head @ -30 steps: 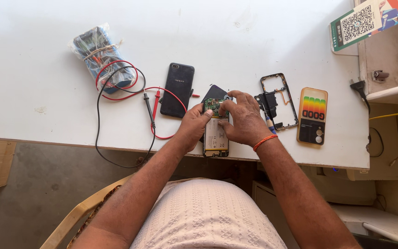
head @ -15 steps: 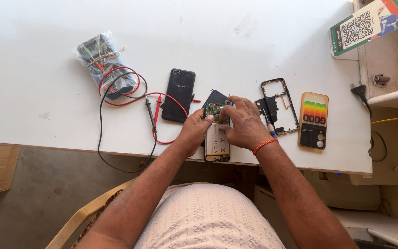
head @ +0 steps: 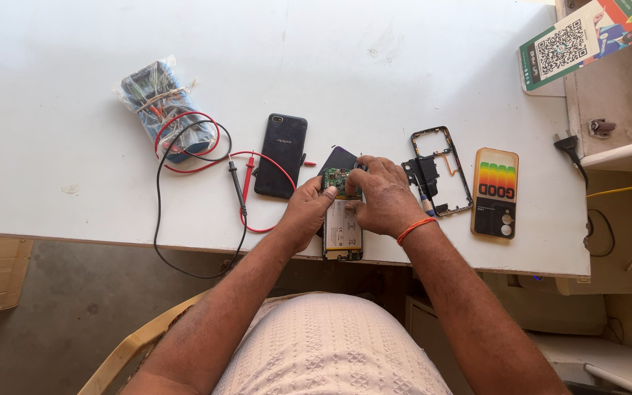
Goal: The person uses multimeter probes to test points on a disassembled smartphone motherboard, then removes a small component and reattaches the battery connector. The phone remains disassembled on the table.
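**Open phone, both hands working on its insides**

From the head camera, a person is sitting at a white table (head: 74,95) and working on an opened phone (head: 342,230) at the near edge. Its back is already off, so the green board (head: 341,178) and the pale battery are showing. The left hand (head: 307,212) is gripping the phone's left side, with the thumb lying by the board. The right hand (head: 383,197) is curled over the top right part, with fingertips pressing down by the board. I cannot tell if those fingers are pinching a small part, because the hand is hiding it.

The taking-apart part looks done. An empty phone frame (head: 440,172) is lying just right of the hands, and a colourful back cover (head: 495,192) is lying further right. A whole black phone (head: 281,155) is resting to the left. A meter in a plastic bag (head: 159,102) is sitting far left, and its red and black wires (head: 235,183) are lying loose, not touching the board. So the fixing and the putting back together seem still to do.
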A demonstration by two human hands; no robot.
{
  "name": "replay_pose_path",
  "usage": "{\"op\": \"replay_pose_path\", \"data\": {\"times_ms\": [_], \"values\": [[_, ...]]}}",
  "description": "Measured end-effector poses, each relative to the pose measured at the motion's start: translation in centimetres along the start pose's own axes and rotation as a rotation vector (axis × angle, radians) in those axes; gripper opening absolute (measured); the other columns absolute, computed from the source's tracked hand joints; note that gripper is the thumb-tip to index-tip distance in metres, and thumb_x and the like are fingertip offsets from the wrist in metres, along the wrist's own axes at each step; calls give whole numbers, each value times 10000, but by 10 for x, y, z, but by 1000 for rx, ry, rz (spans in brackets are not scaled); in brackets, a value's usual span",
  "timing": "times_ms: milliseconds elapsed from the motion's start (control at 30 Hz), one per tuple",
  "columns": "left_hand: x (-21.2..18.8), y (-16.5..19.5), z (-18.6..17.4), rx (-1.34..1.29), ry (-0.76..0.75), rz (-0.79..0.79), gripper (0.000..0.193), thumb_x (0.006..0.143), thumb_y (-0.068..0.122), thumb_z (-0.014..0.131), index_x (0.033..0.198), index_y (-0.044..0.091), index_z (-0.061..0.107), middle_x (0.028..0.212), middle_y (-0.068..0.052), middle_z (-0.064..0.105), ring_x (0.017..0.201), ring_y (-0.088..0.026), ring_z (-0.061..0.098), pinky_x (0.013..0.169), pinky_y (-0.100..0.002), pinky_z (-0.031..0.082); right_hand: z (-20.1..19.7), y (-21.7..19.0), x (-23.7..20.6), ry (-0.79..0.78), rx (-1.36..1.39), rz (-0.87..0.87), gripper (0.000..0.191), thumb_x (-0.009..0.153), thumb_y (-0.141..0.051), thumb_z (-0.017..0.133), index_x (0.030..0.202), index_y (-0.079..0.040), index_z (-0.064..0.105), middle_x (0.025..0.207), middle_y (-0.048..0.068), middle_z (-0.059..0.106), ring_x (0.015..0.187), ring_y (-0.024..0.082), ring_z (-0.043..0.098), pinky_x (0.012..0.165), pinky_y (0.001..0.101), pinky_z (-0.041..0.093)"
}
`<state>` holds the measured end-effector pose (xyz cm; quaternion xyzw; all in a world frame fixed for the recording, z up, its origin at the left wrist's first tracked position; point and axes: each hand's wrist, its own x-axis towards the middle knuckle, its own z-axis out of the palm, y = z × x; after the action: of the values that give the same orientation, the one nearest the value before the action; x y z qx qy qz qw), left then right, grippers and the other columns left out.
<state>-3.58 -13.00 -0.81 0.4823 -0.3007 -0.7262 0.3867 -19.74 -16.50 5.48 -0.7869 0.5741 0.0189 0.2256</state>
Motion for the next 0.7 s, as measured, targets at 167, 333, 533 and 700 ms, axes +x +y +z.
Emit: {"op": "replay_pose_path", "data": {"times_ms": [167, 333, 533, 700], "values": [[-2, 1, 0, 3, -1, -5, 251, 1068, 216, 469, 1207, 40, 581, 972, -77, 687, 817, -109, 690, 725, -308, 633, -2, -2, 1, -30, -8, 22, 229, 764, -182, 846, 958, -233, 735, 1500, 91, 491, 1482, 305, 313, 1228, 513, 218], [-1, 2, 0, 16, 8, -10, 247, 1068, 217, 476, 1199, 44, 594, 955, -74, 687, 802, -101, 678, 716, -302, 619, -5, -4, 1, -45, 13, 41, 236, 764, -186, 849, 960, -235, 727, 1525, 86, 474, 1482, 290, 331, 1214, 492, 280], [1, -2, -1, 15, 14, -14, 243, 1071, 211, 480, 1200, 40, 595, 955, -79, 684, 797, -102, 670, 714, -303, 613, -7, -7, 0, -73, 33, 69, 221, 787, -221, 841, 970, -229, 718, 1544, 74, 449, 1490, 283, 322, 1212, 482, 296], [0, -1, -2, 16, -7, -7, 252, 1068, 217, 477, 1209, 44, 592, 969, -71, 683, 808, -95, 674, 720, -299, 615, -11, -8, -1, -106, 15, 75, 228, 807, -248, 834, 992, -222, 703, 1554, 76, 428, 1495, 284, 318, 1222, 481, 293]]}}
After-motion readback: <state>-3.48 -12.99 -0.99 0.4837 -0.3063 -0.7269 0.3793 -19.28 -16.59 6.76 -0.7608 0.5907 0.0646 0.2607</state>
